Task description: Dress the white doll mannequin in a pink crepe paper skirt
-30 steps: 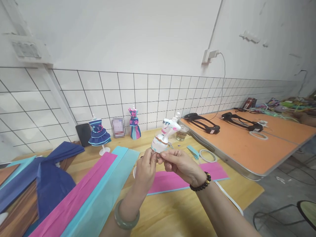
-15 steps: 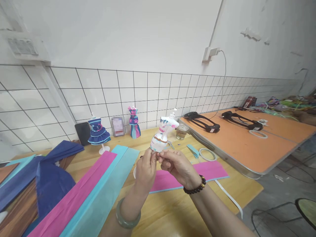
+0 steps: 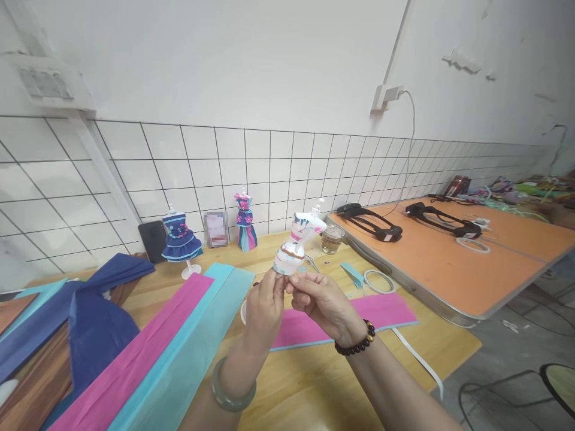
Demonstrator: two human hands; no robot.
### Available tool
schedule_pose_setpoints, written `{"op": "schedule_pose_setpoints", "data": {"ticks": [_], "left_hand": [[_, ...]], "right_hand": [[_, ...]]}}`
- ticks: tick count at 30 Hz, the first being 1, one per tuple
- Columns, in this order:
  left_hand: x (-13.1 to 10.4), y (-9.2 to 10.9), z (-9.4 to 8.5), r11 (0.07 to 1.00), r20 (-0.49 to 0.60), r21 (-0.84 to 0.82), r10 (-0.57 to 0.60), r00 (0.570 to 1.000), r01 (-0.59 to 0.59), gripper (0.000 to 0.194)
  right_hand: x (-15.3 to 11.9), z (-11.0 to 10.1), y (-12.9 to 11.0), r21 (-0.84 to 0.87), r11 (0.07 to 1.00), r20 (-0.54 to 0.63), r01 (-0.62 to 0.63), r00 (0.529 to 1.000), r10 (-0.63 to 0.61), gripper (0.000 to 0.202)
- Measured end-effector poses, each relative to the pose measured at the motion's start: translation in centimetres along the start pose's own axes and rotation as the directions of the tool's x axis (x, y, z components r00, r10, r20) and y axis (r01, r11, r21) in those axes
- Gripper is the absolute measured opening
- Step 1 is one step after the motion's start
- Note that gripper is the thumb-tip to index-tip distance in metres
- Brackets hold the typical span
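The dress form [image 3: 294,256] is held up over the middle of the bench [image 3: 291,395], tilted, its neck leaning toward the glass [image 3: 332,242]; the left hand [image 3: 264,308] grips it low down, thumb and fingers closed at its base; the right hand [image 3: 326,299] pinches at the lower edge, its fingertips close to the left ones; whether anything thin lies between them I cannot tell.

The step in hand looks like fine fingertip work on that edge; the next move would call for a firm left hold and a light right pinch.

Under the hands is the pink strip [image 3: 377,308], running toward the bench's right edge; beyond it lie the scrap [image 3: 353,275] and the ring [image 3: 381,291]; the ribbon [image 3: 417,359] hangs near the right corner; the pink sheet [image 3: 153,335] and turquoise sheet [image 3: 206,323] slant over the left part. Along the far edge stand the phone [image 3: 153,241], the blue dress [image 3: 182,245], the card [image 3: 217,230] and the gown [image 3: 245,221].

No brand or writing can be read; the card is pixelated, and the can [image 3: 457,187] is too small.
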State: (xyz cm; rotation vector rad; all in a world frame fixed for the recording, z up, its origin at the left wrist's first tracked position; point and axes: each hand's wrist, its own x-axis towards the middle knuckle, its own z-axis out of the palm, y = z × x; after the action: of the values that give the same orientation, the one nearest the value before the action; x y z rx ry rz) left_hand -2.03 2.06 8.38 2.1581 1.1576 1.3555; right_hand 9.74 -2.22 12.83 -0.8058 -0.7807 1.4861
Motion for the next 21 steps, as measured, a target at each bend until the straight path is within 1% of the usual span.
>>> {"op": "schedule_pose_setpoints", "data": {"ticks": [3,7,11,14,17,19,21], "left_hand": [[-0.1,-0.11,0.18,1.0,-0.015,0.019,0.015,1.0,-0.014,0.021],[-0.19,-0.14,0.27,1.0,-0.017,0.013,0.015,1.0,-0.015,0.02],[-0.15,0.09,0.21,0.998,0.019,-0.059,-0.031,0.999,0.032,0.018],[-0.03,0.26,0.12,0.991,0.022,-0.115,-0.061,0.998,0.063,0.017],[0.05,0.24,0.05,0.99,0.013,-0.128,-0.062,0.998,0.063,0.016],[0.05,0.11,0.04,0.993,0.012,-0.106,-0.05,0.999,0.051,0.015],[0.02,-0.09,0.09,0.998,0.008,-0.067,-0.021,1.0,0.022,0.015]], "right_hand": [[-0.04,0.15,0.12,0.004,1.0,-0.01,0.014,1.0,-0.014,0.018],[0.02,0.41,0.28,-0.029,0.999,-0.052,0.039,0.998,-0.041,0.017],[0.06,0.5,0.32,-0.076,0.994,-0.077,0.08,0.993,-0.086,0.02],[0.04,0.26,0.31,-0.146,0.983,-0.074,0.114,0.989,-0.125,0.019],[0.05,-0.11,0.27,-0.153,0.983,-0.02,0.098,0.995,-0.102,0.019],[0.08,-0.25,0.21,-0.096,0.994,0.007,0.058,0.998,-0.058,0.02],[0.08,-0.24,0.14,-0.047,0.998,0.008,0.028,1.0,-0.028,0.02]]}}
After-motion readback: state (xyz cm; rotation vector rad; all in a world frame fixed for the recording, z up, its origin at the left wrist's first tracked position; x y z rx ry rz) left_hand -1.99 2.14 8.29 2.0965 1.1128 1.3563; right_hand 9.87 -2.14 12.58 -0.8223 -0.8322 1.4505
